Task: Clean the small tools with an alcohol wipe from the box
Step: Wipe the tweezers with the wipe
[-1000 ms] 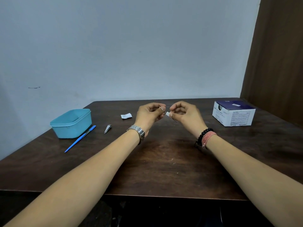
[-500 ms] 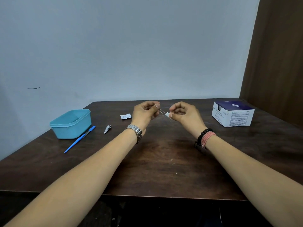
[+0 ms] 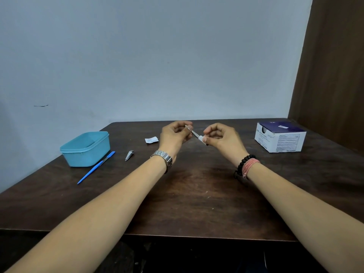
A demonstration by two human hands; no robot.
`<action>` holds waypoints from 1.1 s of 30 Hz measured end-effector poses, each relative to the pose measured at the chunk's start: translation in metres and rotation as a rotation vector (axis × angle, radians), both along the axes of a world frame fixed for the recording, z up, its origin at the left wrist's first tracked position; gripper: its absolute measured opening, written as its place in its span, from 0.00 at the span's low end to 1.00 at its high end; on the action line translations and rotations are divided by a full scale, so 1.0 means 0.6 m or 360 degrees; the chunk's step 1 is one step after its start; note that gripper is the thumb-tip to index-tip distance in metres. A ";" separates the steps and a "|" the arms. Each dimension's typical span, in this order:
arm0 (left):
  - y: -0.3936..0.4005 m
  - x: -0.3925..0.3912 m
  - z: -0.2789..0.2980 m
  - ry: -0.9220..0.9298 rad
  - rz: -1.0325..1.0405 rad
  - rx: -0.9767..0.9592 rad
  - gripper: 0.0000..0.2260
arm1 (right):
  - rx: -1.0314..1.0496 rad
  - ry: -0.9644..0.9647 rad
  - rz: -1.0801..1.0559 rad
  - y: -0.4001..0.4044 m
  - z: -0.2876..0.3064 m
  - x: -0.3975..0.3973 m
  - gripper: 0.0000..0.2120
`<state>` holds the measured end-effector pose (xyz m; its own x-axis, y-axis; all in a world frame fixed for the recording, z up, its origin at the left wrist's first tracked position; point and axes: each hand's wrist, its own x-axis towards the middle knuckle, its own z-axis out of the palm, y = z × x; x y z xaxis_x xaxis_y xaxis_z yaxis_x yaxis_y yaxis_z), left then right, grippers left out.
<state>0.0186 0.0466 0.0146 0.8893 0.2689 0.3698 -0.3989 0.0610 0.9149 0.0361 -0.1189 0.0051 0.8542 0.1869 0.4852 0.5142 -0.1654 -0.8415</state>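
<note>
My left hand (image 3: 174,135) pinches the upper end of thin metal tweezers (image 3: 195,133), held above the dark table. My right hand (image 3: 220,137) pinches a small white alcohol wipe (image 3: 201,138) folded around the tweezers' lower end. Both hands hover over the middle of the table at the far side. A metal nail clipper (image 3: 129,155) and a blue-handled tool (image 3: 96,167) lie on the table to the left. The white and purple wipe box (image 3: 279,139) stands at the right.
A light blue plastic tub (image 3: 85,148) sits at the left, beside the blue-handled tool. A torn white wipe packet (image 3: 151,139) lies behind the left hand. The wall bounds the table (image 3: 197,194) at the back; a brown panel stands at the right.
My hands have drawn apart a little. The wipe has slid down the tweezers toward their lower end, so more bare metal shows between my hands.
</note>
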 end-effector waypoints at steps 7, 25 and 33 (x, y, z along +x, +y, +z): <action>0.001 0.001 0.000 -0.0013 0.0089 0.0117 0.04 | -0.0068 0.0060 0.0054 0.001 -0.003 0.001 0.08; 0.005 0.002 0.002 0.0010 0.0146 0.0128 0.03 | -0.0207 0.0176 0.0094 0.003 -0.005 -0.001 0.10; 0.013 0.006 0.008 0.0007 0.0173 0.0059 0.03 | -0.0147 0.0165 0.0128 0.001 -0.002 0.000 0.12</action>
